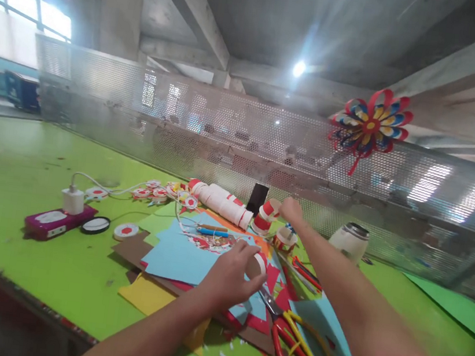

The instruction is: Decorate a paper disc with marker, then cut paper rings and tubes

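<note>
My left hand (231,276) is closed around a small white paper cup (257,267) with red on its rim, above the sheets of coloured paper (186,256). Farther back, my right hand (291,210) is closed at the edge of a red-and-white paper cup (269,208), tilted on top of another one; its fingertips are partly hidden. Below the left hand lie large scissors (298,349) with red and yellow handles. A decorated cup (285,238) holding small items and a red utility knife (307,273) sit under my right forearm.
Long rows of stacked cups (223,202) lie behind the paper, by a dark phone-like slab (257,198). Paper flower discs (159,194), a purple power strip (59,223) and a tape roll (95,224) are leftward. A white container (349,242) stands right, before a perforated metal screen (236,119).
</note>
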Demonstrator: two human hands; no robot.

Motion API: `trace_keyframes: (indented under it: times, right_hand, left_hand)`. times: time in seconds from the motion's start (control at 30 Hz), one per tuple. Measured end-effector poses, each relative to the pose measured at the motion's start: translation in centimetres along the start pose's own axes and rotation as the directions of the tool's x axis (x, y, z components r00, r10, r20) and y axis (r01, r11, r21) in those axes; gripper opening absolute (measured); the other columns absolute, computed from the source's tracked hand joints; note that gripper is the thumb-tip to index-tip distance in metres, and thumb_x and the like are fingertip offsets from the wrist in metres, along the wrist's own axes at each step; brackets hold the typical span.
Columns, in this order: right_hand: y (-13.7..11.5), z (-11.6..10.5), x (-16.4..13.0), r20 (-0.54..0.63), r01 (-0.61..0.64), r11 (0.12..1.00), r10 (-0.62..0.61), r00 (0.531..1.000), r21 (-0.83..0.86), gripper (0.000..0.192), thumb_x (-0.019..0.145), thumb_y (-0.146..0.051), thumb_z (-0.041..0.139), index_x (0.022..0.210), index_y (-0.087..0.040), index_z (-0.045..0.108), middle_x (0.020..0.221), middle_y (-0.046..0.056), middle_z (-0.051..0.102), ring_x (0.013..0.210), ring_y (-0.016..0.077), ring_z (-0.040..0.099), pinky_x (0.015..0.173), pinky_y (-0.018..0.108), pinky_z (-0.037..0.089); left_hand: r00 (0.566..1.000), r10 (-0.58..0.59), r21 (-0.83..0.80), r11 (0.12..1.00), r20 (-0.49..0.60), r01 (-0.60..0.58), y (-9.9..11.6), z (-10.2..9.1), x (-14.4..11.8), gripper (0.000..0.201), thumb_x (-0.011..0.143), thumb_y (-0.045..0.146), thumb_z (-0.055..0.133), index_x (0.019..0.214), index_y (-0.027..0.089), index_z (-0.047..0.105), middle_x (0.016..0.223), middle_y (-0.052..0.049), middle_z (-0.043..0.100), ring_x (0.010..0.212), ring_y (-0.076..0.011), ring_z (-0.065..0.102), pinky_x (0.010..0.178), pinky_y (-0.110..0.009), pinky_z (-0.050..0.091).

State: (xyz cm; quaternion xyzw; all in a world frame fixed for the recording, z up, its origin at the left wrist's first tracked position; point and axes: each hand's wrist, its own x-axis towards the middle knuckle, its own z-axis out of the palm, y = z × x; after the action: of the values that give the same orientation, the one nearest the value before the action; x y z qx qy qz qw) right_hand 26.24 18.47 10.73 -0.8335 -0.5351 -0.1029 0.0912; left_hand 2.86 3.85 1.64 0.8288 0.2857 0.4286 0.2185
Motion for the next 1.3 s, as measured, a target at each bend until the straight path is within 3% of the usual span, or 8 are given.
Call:
trace_keyframes:
  times: [0.37,0.63,0.73,0.87,0.97,1.03,1.17,1.3]
  right_hand:
    - [-1.3,3.2,0.3,0.135,0.015,1.0,-0.014,0.991,-0.007,0.033,0.09,-0.032,0.057,0.119,-0.017,0.056,0.119,0.009,0.059,0.1,0.0208,0.061,0.083,0.041,0.052]
    - [0.0,0.4,-1.7,0.013,0.143,0.99,-0.143,0.99,0.013,0.033,0.09,-0.032,0.057,0.119,-0.016,0.056,0.12,0.009,0.059,0.101,0.0209,0.061,0.084,0.041,0.052]
    - [1.2,0.1,-5.2,-0.02,0.257,0.966,-0.257,0.966,0.038,0.03,0.091,-0.033,0.056,0.117,-0.019,0.057,0.12,0.007,0.059,0.1,0.0207,0.06,0.084,0.041,0.052]
    - [3.9,0.4,-13.0,0.022,0.424,0.9,-0.428,0.904,0.103,0.028,0.091,-0.034,0.055,0.113,-0.017,0.059,0.114,0.007,0.062,0.095,0.0187,0.062,0.082,0.04,0.052]
    - [6.2,0.1,-19.2,0.08,0.512,0.845,-0.527,0.846,0.154,0.025,0.094,-0.028,0.045,0.095,-0.018,0.068,0.089,0.004,0.069,0.081,0.0152,0.062,0.077,0.03,0.047]
    - [7.6,-0.1,-22.4,0.116,0.552,0.816,-0.574,0.811,0.172,0.024,0.091,-0.032,0.05,0.091,-0.019,0.07,0.086,0.006,0.068,0.08,0.0174,0.061,0.073,0.028,0.044]
    - [9.5,-0.1,-25.9,0.142,0.558,0.809,-0.584,0.799,0.182,0.03,0.088,-0.04,0.049,0.098,-0.019,0.068,0.091,0.011,0.066,0.082,0.0227,0.06,0.069,0.03,0.041]
    - [9.9,0.1,-26.8,0.157,0.537,0.821,-0.566,0.809,0.194,0.033,0.086,-0.03,0.047,0.113,-0.02,0.062,0.097,0.01,0.066,0.09,0.0234,0.059,0.074,0.03,0.04]
  left_hand:
    - [0.993,0.056,0.057,0.996,0.101,-0.062,0.7,-0.2,-0.2,0.045,0.081,0.037,0.057,0.122,0.02,0.049,0.112,-0.012,0.053,0.098,-0.0262,0.056,0.082,-0.038,0.048]
    - [0.993,0.044,0.068,0.996,0.111,-0.052,0.3,0.0,-0.3,0.047,0.08,0.037,0.058,0.122,0.018,0.05,0.11,-0.012,0.054,0.096,-0.025,0.057,0.083,-0.038,0.049]
    - [0.995,0.045,0.056,0.997,0.085,-0.05,0.3,0.2,-0.3,0.044,0.08,0.031,0.057,0.122,0.017,0.052,0.111,-0.011,0.055,0.096,-0.0229,0.057,0.086,-0.037,0.049]
    - [0.998,0.068,-0.006,0.998,-0.001,-0.068,-0.3,0.4,0.1,0.046,0.081,0.027,0.056,0.125,0.016,0.052,0.116,-0.012,0.056,0.107,-0.0237,0.054,0.096,-0.04,0.044]
    - [1.0,-0.005,-0.125,0.992,-0.024,0.002,-1.2,0.5,0.6,0.045,0.079,0.025,0.056,0.123,0.019,0.057,0.115,-0.01,0.06,0.102,-0.0219,0.057,0.087,-0.037,0.05]
    - [0.996,-0.081,-0.227,0.971,-0.026,0.073,-1.6,0.5,1.0,0.043,0.076,0.029,0.06,0.118,0.018,0.062,0.11,-0.009,0.063,0.095,-0.0214,0.06,0.08,-0.035,0.052]
    - [0.968,-0.246,-0.447,0.862,0.044,0.24,-2.2,0.3,1.4,0.05,0.073,0.037,0.063,0.118,0.015,0.061,0.077,-0.003,0.064,0.071,-0.0178,0.063,0.068,-0.032,0.053]
    - [0.948,-0.318,-0.469,0.836,0.012,0.286,-2.3,0.0,1.6,0.041,0.07,0.037,0.066,0.104,0.016,0.065,0.071,-0.003,0.063,0.066,-0.0182,0.062,0.062,-0.03,0.053]
